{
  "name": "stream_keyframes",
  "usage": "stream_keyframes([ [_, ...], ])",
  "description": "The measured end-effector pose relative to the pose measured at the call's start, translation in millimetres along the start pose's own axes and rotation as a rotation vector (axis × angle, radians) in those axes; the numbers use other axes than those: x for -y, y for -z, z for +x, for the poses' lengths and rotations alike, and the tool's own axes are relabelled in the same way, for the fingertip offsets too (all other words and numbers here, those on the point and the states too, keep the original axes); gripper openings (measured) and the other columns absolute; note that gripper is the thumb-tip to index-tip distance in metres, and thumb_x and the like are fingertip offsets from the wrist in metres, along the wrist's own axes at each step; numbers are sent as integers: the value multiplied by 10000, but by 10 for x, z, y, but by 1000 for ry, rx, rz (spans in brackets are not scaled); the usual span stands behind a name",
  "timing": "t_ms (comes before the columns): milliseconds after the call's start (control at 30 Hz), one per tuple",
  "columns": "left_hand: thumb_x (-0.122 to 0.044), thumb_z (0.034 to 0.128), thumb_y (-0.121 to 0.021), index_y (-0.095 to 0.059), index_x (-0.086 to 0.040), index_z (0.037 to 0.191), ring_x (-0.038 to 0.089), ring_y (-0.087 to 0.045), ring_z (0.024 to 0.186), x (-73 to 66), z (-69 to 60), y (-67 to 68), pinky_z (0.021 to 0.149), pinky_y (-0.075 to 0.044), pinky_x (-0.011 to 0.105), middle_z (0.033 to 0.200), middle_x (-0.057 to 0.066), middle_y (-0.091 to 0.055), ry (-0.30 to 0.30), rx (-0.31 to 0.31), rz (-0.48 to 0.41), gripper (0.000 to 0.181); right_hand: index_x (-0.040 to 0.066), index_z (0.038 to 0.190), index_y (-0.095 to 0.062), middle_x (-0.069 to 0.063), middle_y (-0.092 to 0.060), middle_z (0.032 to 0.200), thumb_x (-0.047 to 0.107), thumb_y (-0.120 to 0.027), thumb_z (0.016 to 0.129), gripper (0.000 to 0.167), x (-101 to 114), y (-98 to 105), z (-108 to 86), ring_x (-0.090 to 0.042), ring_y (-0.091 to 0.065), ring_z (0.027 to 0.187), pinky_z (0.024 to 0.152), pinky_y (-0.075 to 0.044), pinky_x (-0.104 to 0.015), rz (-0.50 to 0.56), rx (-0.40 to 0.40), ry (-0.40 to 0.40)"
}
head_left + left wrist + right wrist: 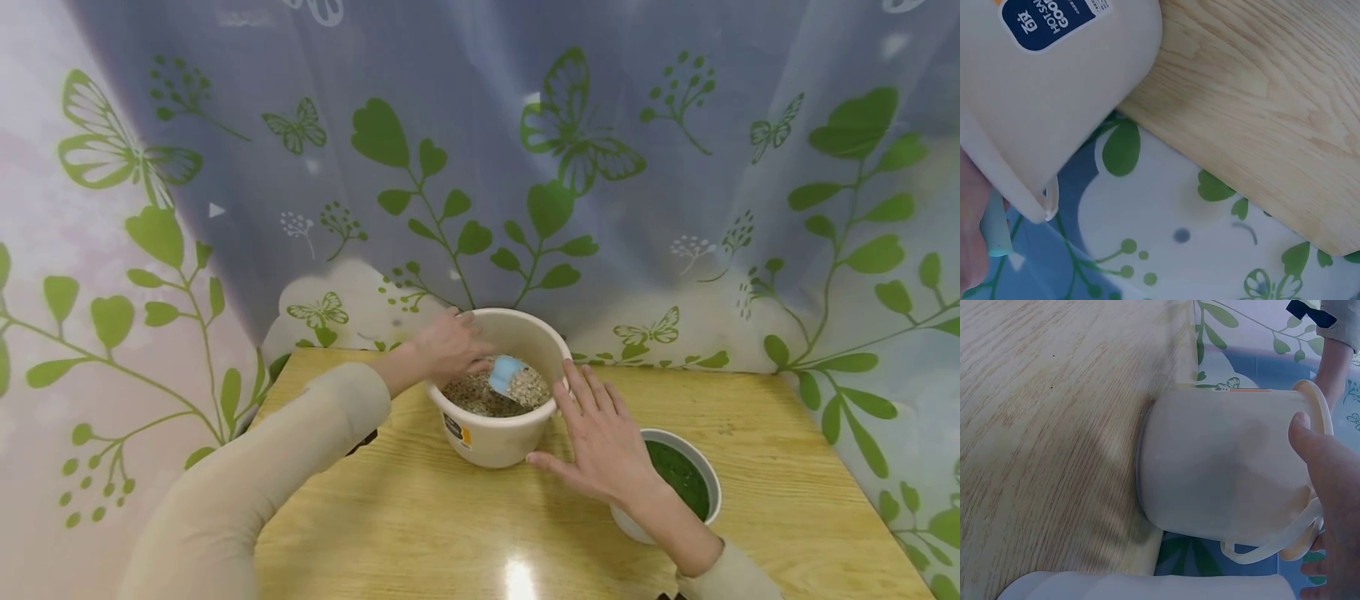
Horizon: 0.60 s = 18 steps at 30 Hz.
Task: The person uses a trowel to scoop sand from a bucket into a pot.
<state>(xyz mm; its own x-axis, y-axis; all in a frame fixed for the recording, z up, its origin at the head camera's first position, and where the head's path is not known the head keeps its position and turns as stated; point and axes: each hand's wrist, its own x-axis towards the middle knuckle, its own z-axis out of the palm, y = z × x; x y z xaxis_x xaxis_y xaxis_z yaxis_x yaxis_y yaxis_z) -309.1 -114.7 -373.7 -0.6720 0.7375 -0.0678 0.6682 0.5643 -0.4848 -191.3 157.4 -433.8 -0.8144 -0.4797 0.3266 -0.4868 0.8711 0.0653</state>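
A cream bucket (495, 433) stands on the table, holding loose, grainy brown material (480, 393). My left hand (448, 343) reaches over its left rim and grips a light blue scoop (507, 373), whose head carries some of the grains. The scoop's handle end (996, 231) sticks out of that hand in the left wrist view. My right hand (600, 433) rests against the bucket's right rim with its fingers straight. The right wrist view shows its thumb on the bucket's outer wall (1222, 462), near a cream carrying handle (1272, 544).
A smaller white container (711, 475) with dark green contents stands right of the bucket, partly behind my right wrist. Beneath lies a wood-grain table (420, 525). A curtain (480, 125) with leaves and butterflies hangs close behind the table's back edge.
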Motion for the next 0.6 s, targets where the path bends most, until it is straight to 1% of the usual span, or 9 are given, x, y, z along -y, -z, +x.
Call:
stream_keyframes([
  [133, -569, 1108, -397, -644, -281, 1387, 295, -672, 1175, 52, -55, 5, 1005, -569, 446, 1237, 74, -753, 15, -19, -20, 470, 97, 1605, -404, -174, -232, 1759, 836, -623, 847, 1082, -5, 9, 2, -433, -342, 1581, 1230, -379, -622, -1, 6, -1],
  [267, -581, 1106, -387, -650, -254, 1373, 323, -669, 1224, 82, -111, 2, 1073, -552, 488, 1281, 99, -739, 37, -30, -31, 497, 106, 1603, -403, -169, -238, 1758, 833, -626, 846, 1073, -9, 1, 2, -433, -345, 1578, 1227, -379, -624, 3, 0, 1],
  [367, -585, 1109, -370, -650, -253, 1365, 319, -665, 1224, 100, -155, -5, 1042, -565, 476, 1288, 100, -732, 52, -32, -24, 505, 116, 1604, -397, -169, -247, 1754, 835, -624, 847, 1068, -12, -11, 0, -437, -352, 1573, 1218, -387, -629, 10, -9, 4],
  [467, -582, 1111, -370, -658, -250, 1321, 300, -674, 1176, 115, -204, -12, 967, -585, 452, 1236, 88, -735, 67, -48, -22, 487, 120, 1611, -387, -171, -243, 1755, 838, -609, 855, 1066, -14, -16, -6, -439, -348, 1574, 1216, -388, -634, 15, -12, 7],
  [600, -573, 1112, -378, -661, -226, 1220, 295, -685, 1112, 118, -266, -21, 908, -590, 444, 1164, 87, -738, 90, -87, -49, 461, 110, 1621, -378, -172, -222, 1761, 833, -605, 862, 1073, -15, -4, -11, -440, -330, 1583, 1229, -370, -637, 20, 3, 3],
])
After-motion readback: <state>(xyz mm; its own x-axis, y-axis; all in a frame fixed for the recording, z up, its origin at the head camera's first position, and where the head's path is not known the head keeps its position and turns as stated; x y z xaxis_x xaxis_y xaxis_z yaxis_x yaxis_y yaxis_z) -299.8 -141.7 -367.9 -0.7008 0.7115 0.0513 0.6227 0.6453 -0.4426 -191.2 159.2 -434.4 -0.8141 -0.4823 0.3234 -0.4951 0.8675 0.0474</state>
